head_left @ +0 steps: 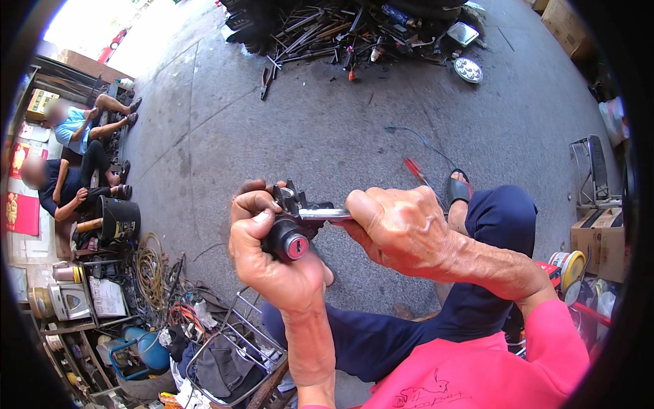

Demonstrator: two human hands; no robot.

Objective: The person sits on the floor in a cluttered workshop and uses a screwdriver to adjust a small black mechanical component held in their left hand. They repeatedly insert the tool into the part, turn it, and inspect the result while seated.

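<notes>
My left hand is wrapped round an ignition lock. It has a black round body and a reddish key face with a slot, turned up toward me. Dark bracket-like parts stick out at its far end, beside my fingertips. From the right, my right hand is closed on a flat silver metal tool. The tool's blade reaches across to the lock's bracket end and appears to touch it. Its handle is hidden in my fist, so I cannot tell its exact kind.
A heap of hand tools lies ahead on the concrete, with pliers and a round lamp near it. A red-handled tool lies by my sandalled foot. Two people sit at left beside a black bucket; a wire rack stands close.
</notes>
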